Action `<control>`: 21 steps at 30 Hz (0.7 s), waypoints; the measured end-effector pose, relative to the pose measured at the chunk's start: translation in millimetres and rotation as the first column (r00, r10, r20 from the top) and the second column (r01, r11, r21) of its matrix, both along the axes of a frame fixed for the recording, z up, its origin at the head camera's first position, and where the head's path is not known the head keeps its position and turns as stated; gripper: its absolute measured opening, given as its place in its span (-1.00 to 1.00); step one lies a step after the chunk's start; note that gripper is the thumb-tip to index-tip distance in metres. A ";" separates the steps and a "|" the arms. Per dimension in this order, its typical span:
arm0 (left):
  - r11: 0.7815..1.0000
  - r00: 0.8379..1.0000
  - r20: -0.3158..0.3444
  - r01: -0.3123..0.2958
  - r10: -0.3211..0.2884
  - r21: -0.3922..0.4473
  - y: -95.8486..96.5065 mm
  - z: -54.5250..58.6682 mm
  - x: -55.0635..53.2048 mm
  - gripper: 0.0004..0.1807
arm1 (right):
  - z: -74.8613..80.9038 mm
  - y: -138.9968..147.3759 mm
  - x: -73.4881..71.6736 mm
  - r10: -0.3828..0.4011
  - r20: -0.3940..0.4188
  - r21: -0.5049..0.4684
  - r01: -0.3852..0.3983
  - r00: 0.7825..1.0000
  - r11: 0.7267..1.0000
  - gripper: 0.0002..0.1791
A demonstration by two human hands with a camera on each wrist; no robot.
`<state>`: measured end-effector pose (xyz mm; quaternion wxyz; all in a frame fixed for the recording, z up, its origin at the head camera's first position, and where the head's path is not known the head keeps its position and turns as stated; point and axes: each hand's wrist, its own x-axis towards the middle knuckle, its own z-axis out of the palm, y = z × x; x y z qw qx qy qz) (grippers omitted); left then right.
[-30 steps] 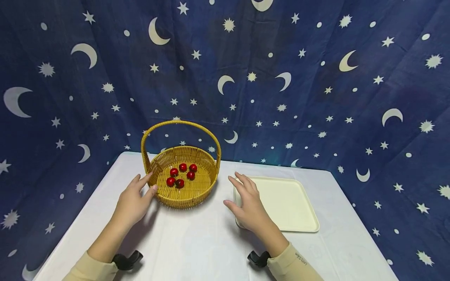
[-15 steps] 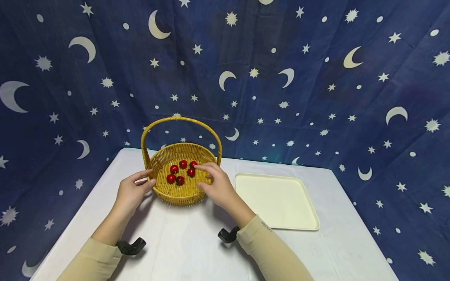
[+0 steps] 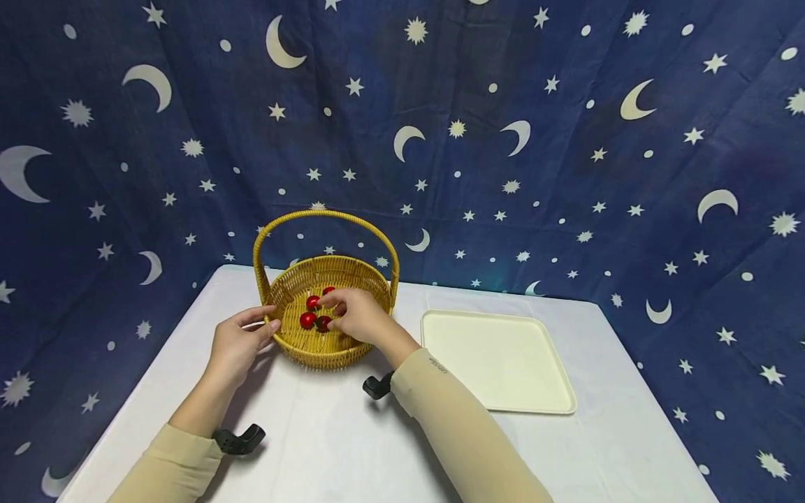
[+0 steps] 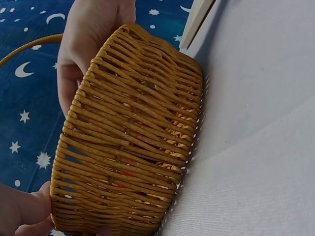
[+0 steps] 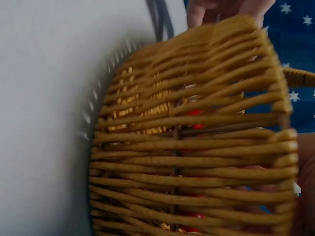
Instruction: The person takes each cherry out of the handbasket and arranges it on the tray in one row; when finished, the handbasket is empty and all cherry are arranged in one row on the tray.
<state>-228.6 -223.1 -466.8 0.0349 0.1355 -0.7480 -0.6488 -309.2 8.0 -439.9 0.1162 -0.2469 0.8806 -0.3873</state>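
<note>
A round yellow wicker basket [image 3: 327, 360] with a tall arched handle stands at the left of the table, holding several red cherries. My left hand [image 3: 236, 346] grips its left rim, the thumb at the near side; the left wrist view shows these fingers at the rim edge [image 4: 55, 182]. Inside the basket, my right hand [image 3: 363, 318] reaches over the cherries from the right, its thumb and fingers bent but apart. Its fingertips are close to a cherry [image 3: 323, 323] and another cherry [image 3: 312, 302]. The remaining cherries on the right are hidden behind this hand.
A cream rectangular tray [image 3: 497, 360] lies to the right of the basket on the white tablecloth [image 3: 327, 440]. Behind the table hangs a dark blue curtain [image 3: 478, 188] with moons and stars. The basket's handle [image 3: 325, 213] arches above the hands.
My right hand has moved left from beside the tray into the basket, over the cherries. My left hand has closed on the basket's rim. The basket and tray keep their places.
</note>
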 end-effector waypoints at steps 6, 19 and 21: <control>1.000 1.000 -0.002 0.002 -0.002 0.008 -1.2 -0.9 -0.7 -0.46 | -3.5 -10.1 -11.5 0.036 0.042 0.067 -0.039 0.998 0.997 -0.54; 1.000 1.000 -0.014 0.022 -0.022 -0.001 -3.6 2.0 -1.6 -0.46 | -14.0 -22.7 -22.2 0.106 -0.018 0.297 -0.096 0.994 0.950 -0.61; 1.000 1.000 -0.011 0.015 -0.015 0.001 -4.0 1.4 -1.1 -0.47 | -16.1 -25.5 -22.9 0.130 -0.027 0.319 -0.115 0.991 0.941 -0.63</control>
